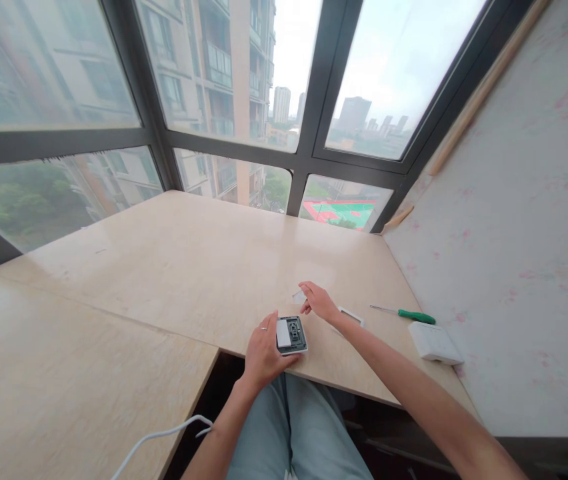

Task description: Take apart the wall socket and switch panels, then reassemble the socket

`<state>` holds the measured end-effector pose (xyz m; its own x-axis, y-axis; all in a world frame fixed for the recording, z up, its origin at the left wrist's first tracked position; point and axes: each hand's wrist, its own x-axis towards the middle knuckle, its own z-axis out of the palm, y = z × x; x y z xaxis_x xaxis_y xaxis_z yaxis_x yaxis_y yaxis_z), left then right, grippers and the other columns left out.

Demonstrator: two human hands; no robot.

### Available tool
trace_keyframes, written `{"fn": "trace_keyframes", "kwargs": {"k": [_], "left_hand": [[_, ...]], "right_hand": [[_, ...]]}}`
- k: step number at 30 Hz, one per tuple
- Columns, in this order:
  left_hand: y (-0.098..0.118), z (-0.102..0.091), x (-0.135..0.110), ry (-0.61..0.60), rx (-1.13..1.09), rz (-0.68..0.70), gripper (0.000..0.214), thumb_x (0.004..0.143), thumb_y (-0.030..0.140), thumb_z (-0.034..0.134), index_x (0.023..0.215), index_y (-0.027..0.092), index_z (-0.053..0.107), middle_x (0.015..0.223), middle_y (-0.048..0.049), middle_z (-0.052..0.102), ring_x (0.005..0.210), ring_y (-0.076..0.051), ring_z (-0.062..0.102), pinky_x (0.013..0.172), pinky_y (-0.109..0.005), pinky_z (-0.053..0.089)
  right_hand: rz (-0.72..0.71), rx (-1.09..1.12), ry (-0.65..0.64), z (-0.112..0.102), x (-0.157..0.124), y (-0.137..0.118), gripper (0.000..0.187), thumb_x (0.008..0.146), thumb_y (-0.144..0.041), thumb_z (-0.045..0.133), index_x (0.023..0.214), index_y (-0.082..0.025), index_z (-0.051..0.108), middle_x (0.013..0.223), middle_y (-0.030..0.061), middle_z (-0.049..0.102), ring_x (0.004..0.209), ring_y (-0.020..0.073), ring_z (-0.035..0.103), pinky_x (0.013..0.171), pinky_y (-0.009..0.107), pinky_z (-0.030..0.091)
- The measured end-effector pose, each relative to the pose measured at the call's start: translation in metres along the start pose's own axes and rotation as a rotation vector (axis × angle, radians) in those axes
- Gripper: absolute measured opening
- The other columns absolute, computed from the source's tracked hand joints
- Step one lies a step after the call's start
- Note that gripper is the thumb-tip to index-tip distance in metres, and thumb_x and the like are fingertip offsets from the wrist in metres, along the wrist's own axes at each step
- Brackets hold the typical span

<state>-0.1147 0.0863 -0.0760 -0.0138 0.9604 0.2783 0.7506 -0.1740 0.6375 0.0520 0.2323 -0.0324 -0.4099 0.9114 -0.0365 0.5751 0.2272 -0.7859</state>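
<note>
My left hand (pixel 263 350) grips a square wall switch module (pixel 292 335) by its left side, just above the near edge of the pale wooden table (pixel 174 267). One white rocker sits on the switch's left half; the right half shows grey inner parts. My right hand (pixel 318 301) hovers just beyond the switch, fingers pinched on a small white plastic piece (pixel 299 296). A white frame piece (pixel 351 316) lies on the table just right of my right wrist.
A green-handled screwdriver (pixel 404 313) lies to the right on the table. A white switch unit (pixel 435 343) sits near the patterned wall (pixel 524 233). A white cable (pixel 164 435) curls over the table edge at lower left. Large windows run behind.
</note>
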Motion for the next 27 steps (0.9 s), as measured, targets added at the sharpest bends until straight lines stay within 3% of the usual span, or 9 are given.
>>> {"fn": "trace_keyframes", "kwargs": {"k": [5, 8, 15, 23, 27], "left_hand": [[0.003, 0.007, 0.001, 0.066, 0.064, -0.022, 0.106, 0.069, 0.053, 0.077, 0.15, 0.011, 0.025, 0.145, -0.0216, 0.046, 0.135, -0.038, 0.043, 0.111, -0.053, 0.036], [0.004, 0.007, 0.002, 0.059, 0.079, -0.019, 0.105, 0.07, 0.054, 0.076, 0.15, 0.008, 0.025, 0.145, -0.0227, 0.045, 0.136, -0.037, 0.043, 0.112, -0.052, 0.036], [0.004, 0.009, 0.0, 0.076, 0.097, -0.008, 0.101, 0.072, 0.056, 0.073, 0.149, 0.009, 0.029, 0.144, -0.0225, 0.047, 0.134, -0.039, 0.044, 0.11, -0.054, 0.036], [0.002, 0.013, -0.001, 0.159, 0.159, 0.028, 0.097, 0.072, 0.055, 0.073, 0.147, 0.008, 0.032, 0.14, -0.021, 0.051, 0.129, -0.035, 0.049, 0.107, -0.05, 0.041], [0.002, 0.014, -0.002, 0.181, 0.171, 0.043, 0.096, 0.072, 0.055, 0.073, 0.147, 0.009, 0.033, 0.139, -0.0205, 0.051, 0.129, -0.035, 0.05, 0.106, -0.049, 0.042]], "right_hand": [[0.071, 0.129, 0.071, 0.019, 0.03, 0.01, 0.035, 0.104, -0.027, 0.03, 0.126, -0.01, 0.051, 0.104, 0.0135, 0.069, 0.071, 0.0149, 0.072, 0.061, 0.027, 0.059], [0.024, 0.143, 0.081, 0.029, 0.039, 0.008, 0.037, 0.103, -0.027, 0.035, 0.132, -0.012, 0.051, 0.121, 0.0151, 0.065, 0.081, 0.0149, 0.072, 0.072, 0.03, 0.06], [-0.139, 0.09, 0.018, 0.039, 0.047, -0.002, 0.047, 0.092, -0.029, 0.056, 0.136, -0.015, 0.056, 0.137, 0.0157, 0.059, 0.109, 0.023, 0.067, 0.098, 0.04, 0.052], [-0.157, 0.141, 0.092, 0.034, 0.037, 0.015, 0.041, 0.089, -0.041, 0.056, 0.12, -0.017, 0.069, 0.128, 0.0131, 0.065, 0.115, 0.0251, 0.063, 0.106, 0.045, 0.045], [-0.139, 0.21, 0.145, 0.033, 0.023, 0.02, 0.043, 0.089, -0.051, 0.054, 0.108, -0.017, 0.073, 0.112, 0.0116, 0.072, 0.107, 0.026, 0.067, 0.1, 0.044, 0.049]]}}
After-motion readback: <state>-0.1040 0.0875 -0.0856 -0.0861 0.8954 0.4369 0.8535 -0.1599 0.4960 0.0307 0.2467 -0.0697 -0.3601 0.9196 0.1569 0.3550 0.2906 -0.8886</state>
